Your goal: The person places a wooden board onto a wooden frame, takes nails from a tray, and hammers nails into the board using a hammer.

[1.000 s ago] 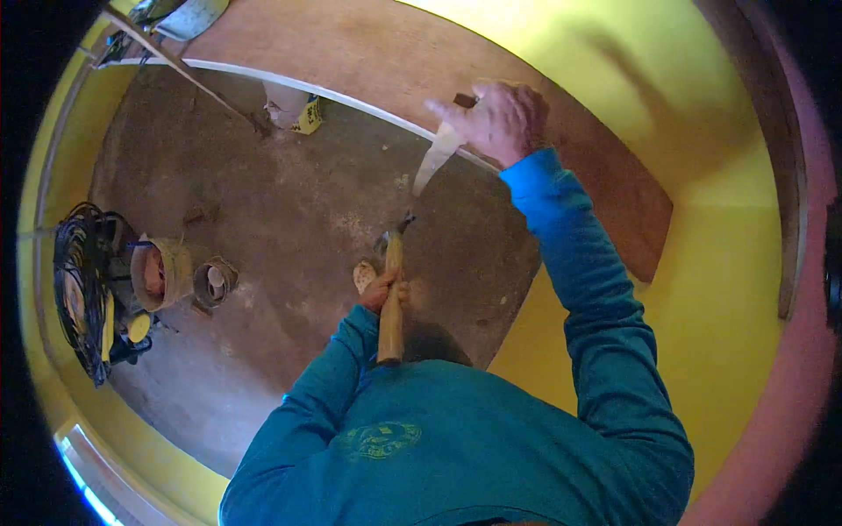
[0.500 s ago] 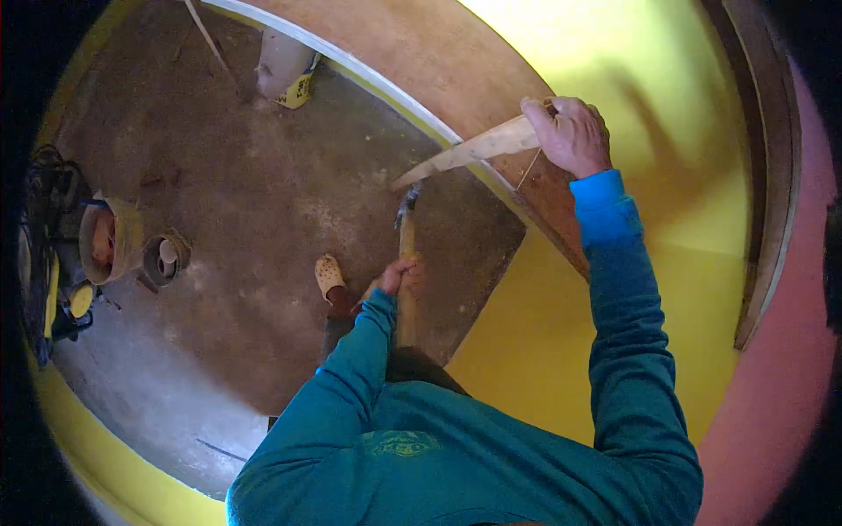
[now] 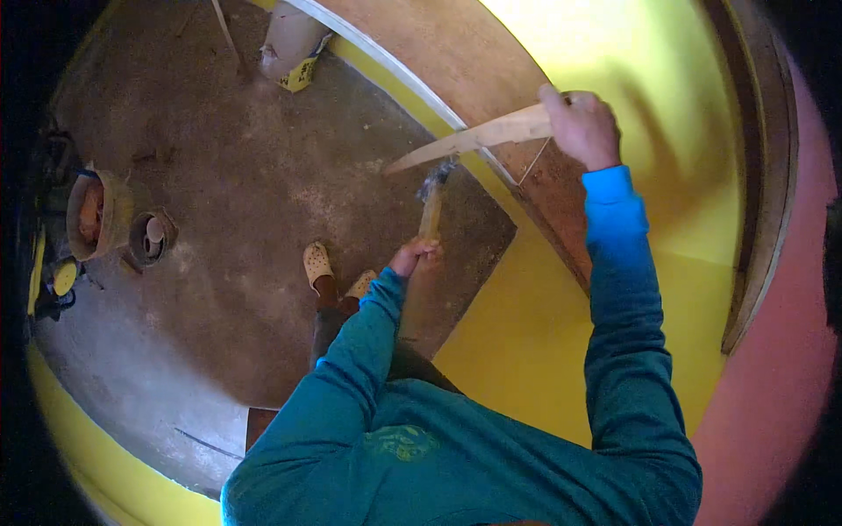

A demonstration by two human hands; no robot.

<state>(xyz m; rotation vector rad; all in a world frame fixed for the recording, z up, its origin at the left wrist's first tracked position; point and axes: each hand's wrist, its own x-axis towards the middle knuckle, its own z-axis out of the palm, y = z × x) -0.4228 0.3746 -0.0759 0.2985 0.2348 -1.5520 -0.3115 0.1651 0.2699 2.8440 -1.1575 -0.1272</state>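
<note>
My left hand [image 3: 414, 257] is closed around the wooden handle of a hammer [image 3: 431, 215]. The dark hammer head is up, close under a long pale strip of wood [image 3: 482, 136]; whether they touch I cannot tell. My right hand [image 3: 586, 130] grips the strip's upper right end, fingers curled over it. From there the strip slopes down to the left, across a white-edged brown ledge, to a narrow tip above the floor. A thin cord [image 3: 536, 161] hangs below it near my right hand.
The brown ledge [image 3: 421, 44] curves along a yellow wall [image 3: 693, 175]. A pale sack or container [image 3: 294, 44] stands at the far side. At the left are a bucket [image 3: 112, 215], a smaller round container [image 3: 167, 238] and dark gear. My clog [image 3: 317, 266] is on the floor.
The hammer has shifted right and now blurs with motion. The strip and my right hand have moved slightly right, and the view has shifted a little.
</note>
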